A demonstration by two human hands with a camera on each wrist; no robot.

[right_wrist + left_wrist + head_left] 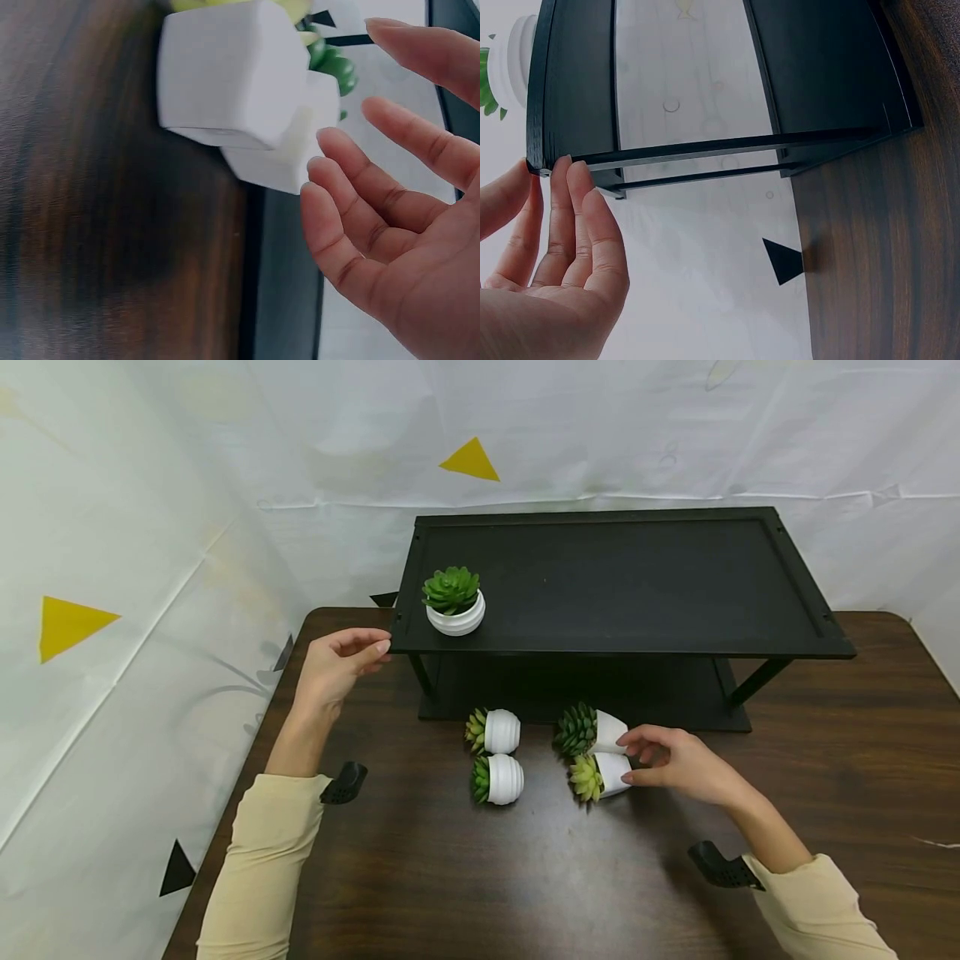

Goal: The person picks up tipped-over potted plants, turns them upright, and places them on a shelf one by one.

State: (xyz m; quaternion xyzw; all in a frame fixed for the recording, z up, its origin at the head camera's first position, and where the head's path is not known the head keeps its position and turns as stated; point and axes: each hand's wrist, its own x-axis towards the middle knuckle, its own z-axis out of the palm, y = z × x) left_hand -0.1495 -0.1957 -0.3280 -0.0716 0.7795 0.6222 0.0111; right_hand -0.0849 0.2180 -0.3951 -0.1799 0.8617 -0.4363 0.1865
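Note:
My left hand (335,667) pinches the near left corner of a black two-tier shelf (622,585), thumb and fingertips at the edge of its upper board in the left wrist view. On that board stands a potted succulent (454,625) in a round white pot. My right hand (678,764) is beside two succulents lying on their sides, a dark green one (576,729) and a yellow-green one (587,778). In the right wrist view its loosely bent fingers (349,176) are close to their angular white pots (217,75); whether any fingertip touches is unclear.
Two more succulents in ribbed white pots (506,779) lie sideways left of the right-hand pair, in front of the shelf's lower board (547,689). Brown wooden table (450,877) underneath. White sheeting (600,435) hangs behind and at the left.

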